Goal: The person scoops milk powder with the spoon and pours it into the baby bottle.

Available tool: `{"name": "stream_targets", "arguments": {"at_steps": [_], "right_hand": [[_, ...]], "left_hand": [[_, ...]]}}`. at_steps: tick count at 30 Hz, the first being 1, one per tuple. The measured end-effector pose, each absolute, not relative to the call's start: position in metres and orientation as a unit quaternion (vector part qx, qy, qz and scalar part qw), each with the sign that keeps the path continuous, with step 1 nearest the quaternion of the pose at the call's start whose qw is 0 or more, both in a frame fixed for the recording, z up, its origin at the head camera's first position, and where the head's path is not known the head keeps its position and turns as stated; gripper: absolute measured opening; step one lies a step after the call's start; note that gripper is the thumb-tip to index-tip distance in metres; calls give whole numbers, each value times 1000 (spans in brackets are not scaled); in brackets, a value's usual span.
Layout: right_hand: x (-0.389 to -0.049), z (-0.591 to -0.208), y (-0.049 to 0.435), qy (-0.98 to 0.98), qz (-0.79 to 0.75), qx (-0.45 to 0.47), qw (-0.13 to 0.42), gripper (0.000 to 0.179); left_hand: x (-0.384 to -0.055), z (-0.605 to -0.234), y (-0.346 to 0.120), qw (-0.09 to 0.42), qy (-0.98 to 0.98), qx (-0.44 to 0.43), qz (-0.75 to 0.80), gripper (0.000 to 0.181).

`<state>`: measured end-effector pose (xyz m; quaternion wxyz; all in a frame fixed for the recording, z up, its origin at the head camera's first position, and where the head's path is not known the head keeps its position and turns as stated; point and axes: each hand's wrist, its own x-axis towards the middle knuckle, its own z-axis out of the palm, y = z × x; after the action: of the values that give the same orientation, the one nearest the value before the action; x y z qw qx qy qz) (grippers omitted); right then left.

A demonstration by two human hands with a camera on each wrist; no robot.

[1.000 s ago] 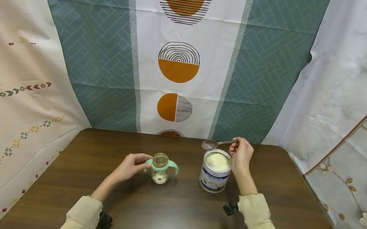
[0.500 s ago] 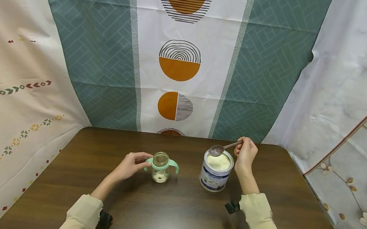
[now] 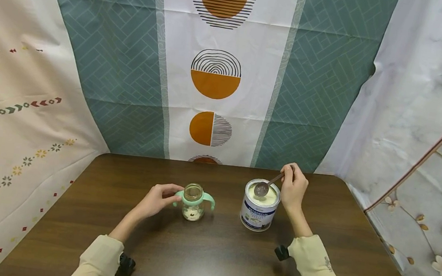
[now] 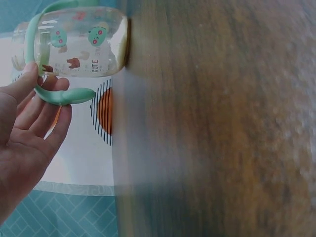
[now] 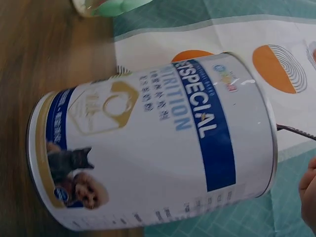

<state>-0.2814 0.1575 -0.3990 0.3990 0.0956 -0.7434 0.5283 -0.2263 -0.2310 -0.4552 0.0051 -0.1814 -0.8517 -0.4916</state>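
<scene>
My left hand (image 3: 157, 200) pinches the near handle of a clear baby bottle (image 3: 193, 206) with a mint-green two-handled collar. In the left wrist view the bottle (image 4: 81, 42) shows printed cartoon figures and pale powder at its base; its top is uncapped. To the right stands an open tin of milk powder (image 3: 258, 216), pale powder near its rim. My right hand (image 3: 294, 186) holds a spoon (image 3: 262, 189) by the handle, its bowl over the powder inside the tin's mouth. In the right wrist view the tin (image 5: 153, 143) hides the spoon's bowl.
Both vessels stand on a dark brown wooden table (image 3: 206, 260). A patterned cloth (image 3: 217, 68) hangs behind the table's far edge, with further cloths at left and right. A dark wrist camera (image 3: 282, 253) sits below the right sleeve.
The spoon's bowl has moved from above the tin's left rim, rightward and down, to over the powder, and its handle has steepened. The left hand and bottle have stayed put.
</scene>
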Motion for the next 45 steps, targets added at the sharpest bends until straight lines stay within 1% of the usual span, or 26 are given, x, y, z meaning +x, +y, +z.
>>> {"name": "stream_targets", "arguments": {"at_steps": [6,11,13,17,21,25,29,33,36,39,43,45], "right_hand": [[-277,-400,153,-741,467,197,441,25],[-281,-408,154,-733,421,266,463,21],[-281,-409,154,-730,416,284,462,20],[-280,-410,151,-724,433,291,450,19],[-279,-413,148,-725,463,261,438,20],[-279,-413,146,-750,501,179,394,24],[-279,-410,149,-763,557,63,322,31],[-281,-408,156,-743,622,-18,245,33],[-282,-407,160,-719,666,-53,194,33],[-283,-407,163,-697,697,-75,153,33],[-284,-409,165,-668,728,-93,120,30],[-285,-409,166,-655,741,-99,112,30]], "left_hand": [[-227,-458,-232,7,-852,-180,-492,33],[-226,-457,-232,6,-851,-182,-492,32],[-226,-457,-232,8,-850,-185,-493,32],[-226,-456,-232,10,-849,-188,-494,32],[-226,-456,-232,9,-850,-188,-492,33],[-226,-457,-232,12,-850,-185,-493,32],[-227,-458,-232,13,-851,-181,-493,32],[-226,-459,-232,12,-851,-183,-492,32],[-226,-458,-231,19,-849,-188,-493,32],[-226,-457,-231,23,-850,-192,-491,32],[-225,-456,-231,17,-851,-187,-490,31],[-225,-456,-231,16,-851,-186,-491,30]]}}
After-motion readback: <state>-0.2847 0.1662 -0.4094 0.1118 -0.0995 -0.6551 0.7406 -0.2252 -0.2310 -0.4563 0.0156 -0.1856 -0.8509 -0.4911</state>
